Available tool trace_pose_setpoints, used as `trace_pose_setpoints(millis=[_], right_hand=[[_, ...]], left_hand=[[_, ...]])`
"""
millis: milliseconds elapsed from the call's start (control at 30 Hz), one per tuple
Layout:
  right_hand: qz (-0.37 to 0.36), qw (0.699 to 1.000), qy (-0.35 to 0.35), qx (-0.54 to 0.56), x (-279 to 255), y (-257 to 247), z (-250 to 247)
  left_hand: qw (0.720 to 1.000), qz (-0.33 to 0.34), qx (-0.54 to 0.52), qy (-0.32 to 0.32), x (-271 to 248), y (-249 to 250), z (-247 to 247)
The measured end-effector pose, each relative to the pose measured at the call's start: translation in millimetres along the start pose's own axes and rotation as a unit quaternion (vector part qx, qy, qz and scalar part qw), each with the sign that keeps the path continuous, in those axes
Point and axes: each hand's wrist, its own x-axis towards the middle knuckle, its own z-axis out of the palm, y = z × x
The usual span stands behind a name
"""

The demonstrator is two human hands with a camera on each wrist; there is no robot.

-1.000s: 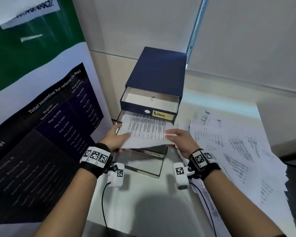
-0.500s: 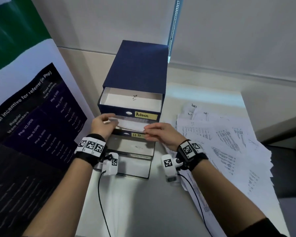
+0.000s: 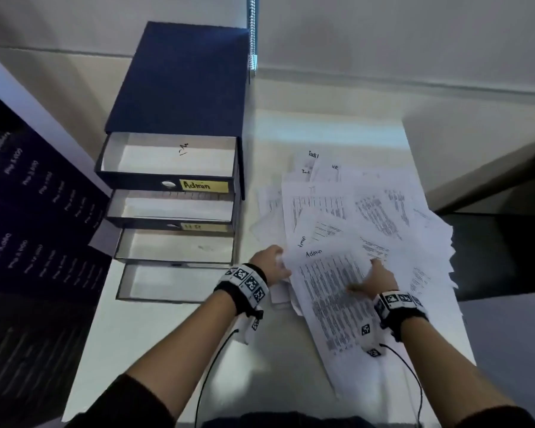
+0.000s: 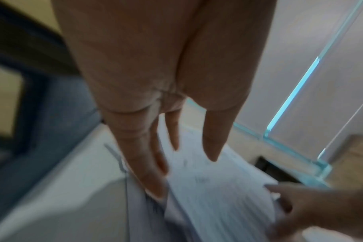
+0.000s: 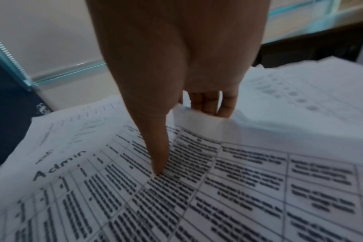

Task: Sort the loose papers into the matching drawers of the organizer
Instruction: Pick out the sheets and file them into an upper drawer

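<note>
pale walls and a beaded blind cord [image 3: 252, 32] stand behind a white desk [image 3: 155, 344], with a dark printed banner [image 3: 28, 230] leaning at the far left. on the desk's left side sits a navy organizer [image 3: 179, 81] with four drawers pulled out in steps. the top drawer [image 3: 167, 156] bears a yellow "admin" label [image 3: 205, 185] and has a white sheet lying in it; the second drawer [image 3: 170, 208] below holds paper too, and its label is too blurred to read. the two lower drawers [image 3: 175, 264] show pale insides.

just to the right of the organizer, a wide, untidy pile of loose papers [image 3: 383, 217] spreads over the desk to its right edge. on top of the near part lies a printed table sheet [image 3: 331, 285] with "admin" handwritten at its upper left.

the right hand [image 3: 376, 278] is on this sheet: in the right wrist view its thumb [image 5: 157, 157] presses down on the print while the fingers [image 5: 209, 104] curl under a lifted fold of the same sheet, so the grip pinches the paper. the left hand [image 3: 271, 262] is at the pile's left edge; in the left wrist view its fingers [image 4: 151, 172] are straight and slightly spread, the grip released, their tips at the paper edges, though blur hides whether they touch.
</note>
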Motion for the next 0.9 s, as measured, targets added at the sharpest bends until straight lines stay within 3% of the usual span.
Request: trace_pose_setpoints(millis=[100, 267, 433, 533, 633, 700, 767, 833, 900], right_hand=[[-0.069, 0.997, 0.013, -0.042, 8.9, 9.1, 5.6], [-0.213, 0.968, 0.131, -0.028, 32.5, 1.0, -12.6], [-0.185, 0.981, 0.023, -0.049, 59.0, -17.4, -37.1], [-0.180, 0.979, 0.033, -0.093, 69.3, -17.2, -45.8], [-0.165, 0.982, 0.050, -0.082, 76.0, -11.1, -53.7], [-0.181, 0.980, 0.070, -0.048, 81.1, -7.3, -57.6], [-0.205, 0.975, 0.069, 0.052, 74.9, -10.2, -70.1], [-0.219, 0.957, 0.045, 0.186, 59.0, -19.1, -94.5], [-0.247, 0.924, 0.031, 0.290, 41.3, -32.4, -122.0]], left_hand=[[0.997, -0.038, 0.018, 0.057, 18.8, 0.9, 29.1], [0.985, -0.033, -0.012, 0.168, 32.2, 11.8, 45.3], [0.984, 0.000, -0.059, 0.167, 41.6, 17.7, 50.5], [0.986, 0.036, -0.048, 0.153, 41.8, 16.8, 48.9], [0.981, 0.056, -0.105, 0.154, 39.6, 20.0, 36.6], [0.971, 0.091, -0.135, 0.177, 33.3, 31.6, 21.6], [0.957, 0.120, -0.169, 0.204, 26.9, 48.2, 1.8], [0.940, 0.141, -0.184, 0.249, 21.8, 67.6, -21.8], [0.907, 0.186, -0.208, 0.316, 17.0, 83.9, -46.0]])
